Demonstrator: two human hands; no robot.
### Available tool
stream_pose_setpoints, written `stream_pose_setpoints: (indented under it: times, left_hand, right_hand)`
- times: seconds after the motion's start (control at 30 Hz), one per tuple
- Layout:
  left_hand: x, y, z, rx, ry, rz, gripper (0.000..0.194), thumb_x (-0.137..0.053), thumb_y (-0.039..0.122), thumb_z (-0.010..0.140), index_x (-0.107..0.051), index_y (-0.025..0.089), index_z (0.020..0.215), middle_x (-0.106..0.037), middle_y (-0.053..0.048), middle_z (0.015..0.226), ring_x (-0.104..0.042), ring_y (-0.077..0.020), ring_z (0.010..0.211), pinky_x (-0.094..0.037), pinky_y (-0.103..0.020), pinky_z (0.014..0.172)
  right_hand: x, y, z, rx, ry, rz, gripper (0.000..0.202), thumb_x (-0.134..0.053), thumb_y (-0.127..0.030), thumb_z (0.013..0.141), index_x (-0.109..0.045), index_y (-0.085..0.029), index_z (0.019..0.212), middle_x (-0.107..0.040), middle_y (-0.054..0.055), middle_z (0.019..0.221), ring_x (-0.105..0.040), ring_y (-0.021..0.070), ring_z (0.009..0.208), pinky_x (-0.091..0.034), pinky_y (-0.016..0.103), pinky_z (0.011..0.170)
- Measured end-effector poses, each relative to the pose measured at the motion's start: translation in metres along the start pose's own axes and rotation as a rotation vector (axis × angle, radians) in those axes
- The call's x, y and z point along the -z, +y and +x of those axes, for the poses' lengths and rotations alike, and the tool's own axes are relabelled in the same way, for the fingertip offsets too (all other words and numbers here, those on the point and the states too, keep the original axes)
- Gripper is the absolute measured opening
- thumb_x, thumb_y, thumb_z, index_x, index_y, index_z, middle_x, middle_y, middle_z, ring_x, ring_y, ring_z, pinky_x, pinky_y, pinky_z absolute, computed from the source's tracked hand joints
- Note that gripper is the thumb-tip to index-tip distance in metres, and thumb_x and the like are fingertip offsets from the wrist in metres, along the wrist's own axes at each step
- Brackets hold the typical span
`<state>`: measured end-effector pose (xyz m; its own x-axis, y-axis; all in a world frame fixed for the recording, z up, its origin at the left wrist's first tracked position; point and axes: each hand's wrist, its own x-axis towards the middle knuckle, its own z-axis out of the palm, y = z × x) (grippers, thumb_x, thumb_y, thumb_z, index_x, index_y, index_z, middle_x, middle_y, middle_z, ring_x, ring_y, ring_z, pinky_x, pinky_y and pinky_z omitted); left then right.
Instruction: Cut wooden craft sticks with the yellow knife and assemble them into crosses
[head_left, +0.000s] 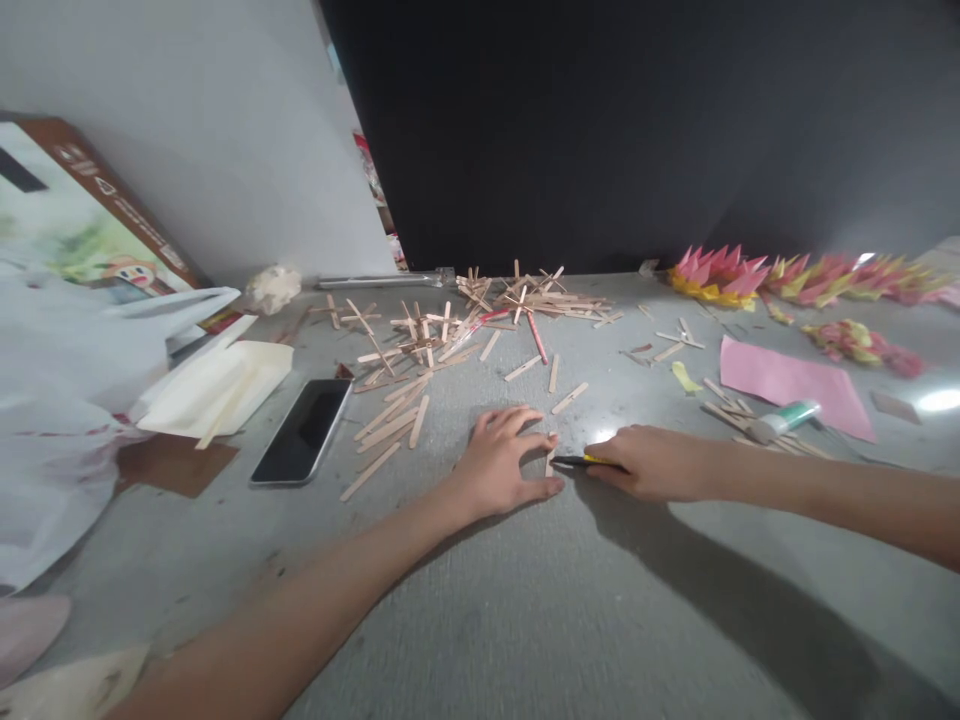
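Note:
My left hand (504, 462) rests on the grey tabletop, its thumb and index finger at the two ends of a short wooden craft stick (550, 464) that lies flat. Part of that stick is hidden by the fingertips. My right hand (637, 462) grips a slim black and yellow tool (577, 461). Its narrow dark tip points left and meets the stick between my left thumb and index finger. Whether the tool is a marker or a cutter I cannot tell. Just beyond my hands lie a few loose craft sticks (570, 398).
Piles of craft sticks (390, 425) spread behind and left of my hands. A phone (304, 432) and a white plastic bag (60, 400) are at left. Rightward lie pink paper (795, 385), a glue stick (784, 421) and folded paper flowers (716, 275). A black panel (637, 130) stands behind.

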<state>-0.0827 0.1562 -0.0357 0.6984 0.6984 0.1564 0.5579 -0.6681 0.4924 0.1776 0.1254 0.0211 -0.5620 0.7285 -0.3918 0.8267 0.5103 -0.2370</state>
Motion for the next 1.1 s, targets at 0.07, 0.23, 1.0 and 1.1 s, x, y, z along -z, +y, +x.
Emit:
stream_pose_setpoints:
  times: [0.07, 0.23, 1.0, 1.1]
  left_hand:
    - [0.001, 0.0, 0.0, 0.0, -0.003, -0.001, 0.058, -0.07, 0.073, 0.085, -0.076, 0.03, 0.122, -0.057, -0.01, 0.153, -0.046, -0.0374, 0.146, -0.028, -0.058, 0.119]
    - [0.001, 0.0, 0.0, -0.006, -0.005, -0.004, 0.058, -0.072, 0.072, 0.084, -0.076, 0.03, 0.123, -0.057, -0.011, 0.154, -0.045, -0.0368, 0.147, -0.029, -0.057, 0.118]
    - [-0.002, 0.002, 0.001, -0.009, 0.016, 0.014, 0.058, -0.075, 0.07, 0.082, -0.076, 0.03, 0.124, -0.057, -0.011, 0.154, -0.047, -0.035, 0.146, -0.03, -0.056, 0.118]
    - [-0.002, 0.002, 0.001, -0.007, 0.014, 0.009, 0.058, -0.076, 0.07, 0.082, -0.076, 0.03, 0.124, -0.057, -0.01, 0.155, -0.047, -0.0352, 0.146, -0.03, -0.056, 0.118]
  right_hand:
    - [0.0, 0.0, 0.001, 0.008, -0.003, 0.008, 0.033, -0.044, -0.034, 0.108, -0.073, -0.018, 0.106, -0.078, 0.011, 0.089, -0.069, 0.0209, 0.073, -0.03, 0.028, 0.061]
    - [-0.003, 0.002, 0.006, 0.013, -0.006, 0.069, 0.031, -0.046, -0.03, 0.106, -0.075, -0.017, 0.104, -0.079, 0.012, 0.093, -0.071, 0.0218, 0.079, -0.034, 0.028, 0.064]
    - [-0.013, -0.023, 0.006, -0.149, 0.043, -0.367, 0.059, -0.026, -0.039, 0.115, -0.078, -0.016, 0.1, -0.078, 0.017, 0.082, -0.078, 0.029, 0.077, -0.045, 0.031, 0.062]
    - [-0.015, -0.022, 0.006, -0.162, 0.05, -0.352, 0.061, -0.026, -0.041, 0.115, -0.079, -0.016, 0.099, -0.079, 0.017, 0.083, -0.079, 0.0299, 0.079, -0.048, 0.032, 0.064]
